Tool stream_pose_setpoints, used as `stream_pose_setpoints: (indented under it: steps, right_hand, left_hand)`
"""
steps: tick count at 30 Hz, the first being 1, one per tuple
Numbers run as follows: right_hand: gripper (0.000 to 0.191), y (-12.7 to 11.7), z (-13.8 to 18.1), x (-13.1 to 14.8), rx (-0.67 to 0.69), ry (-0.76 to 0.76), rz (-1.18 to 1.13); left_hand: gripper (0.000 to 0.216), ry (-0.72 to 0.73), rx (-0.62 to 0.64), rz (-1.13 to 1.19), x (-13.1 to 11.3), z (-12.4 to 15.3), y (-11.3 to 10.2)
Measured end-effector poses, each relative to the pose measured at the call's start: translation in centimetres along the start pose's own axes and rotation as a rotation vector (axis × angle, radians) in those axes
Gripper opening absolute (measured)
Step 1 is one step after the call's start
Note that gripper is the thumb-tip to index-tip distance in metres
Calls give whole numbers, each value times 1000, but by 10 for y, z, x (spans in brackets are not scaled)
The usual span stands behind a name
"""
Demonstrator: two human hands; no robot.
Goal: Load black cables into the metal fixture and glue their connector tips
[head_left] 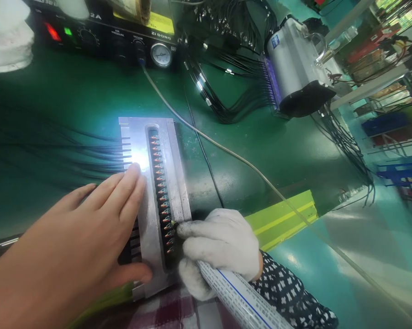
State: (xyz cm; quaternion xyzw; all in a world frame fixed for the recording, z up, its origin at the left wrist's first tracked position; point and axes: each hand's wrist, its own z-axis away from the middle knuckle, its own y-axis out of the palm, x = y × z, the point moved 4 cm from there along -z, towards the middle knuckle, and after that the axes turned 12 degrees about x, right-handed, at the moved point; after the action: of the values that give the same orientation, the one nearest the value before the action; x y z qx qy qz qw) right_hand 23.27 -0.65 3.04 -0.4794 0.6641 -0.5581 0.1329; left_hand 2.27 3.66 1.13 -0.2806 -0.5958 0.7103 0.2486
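My bare left hand [99, 219] lies stretched out over the left side of a metal fixture [183, 192], its fingertips on the plate and its thumb near the lower edge. A long slot in the fixture shows a row of small coppery wire ends [160, 178]. In a white glove, my right hand [219, 246] is closed round a white printed tube [240, 297] with a blue stripe. The tube's dark tip is at the slot's right edge, near the lower wire ends. Fingers hide part of the tube. Black cables [89, 155] enter the fixture from the left.
A black control box [120, 45] with a gauge [161, 55] stands at the back. From it a thin hose [226, 148] crosses the green table. A silver device [295, 64] with black cables stands back right. Yellow-green tape [284, 219] marks the table's near edge.
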Motion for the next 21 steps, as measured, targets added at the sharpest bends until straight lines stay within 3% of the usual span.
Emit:
stream_pose_setpoints:
  steps: [6, 11, 17, 21]
  right_hand:
    - [13, -4, 1, -1, -161, -7, -17]
    - [18, 6, 8, -2, 6, 70, -1]
    - [15, -13, 15, 4, -228, 83, -89]
    - [11, -12, 12, 10, -205, 37, -73]
  left_hand:
    - [132, 3, 1, -16, -4, 0, -2]
    - [122, -9, 7, -40, -3, 0, -2]
    - [123, 11, -47, -67, -2, -1, -2]
    - [123, 14, -47, -73, -2, -1, -1]
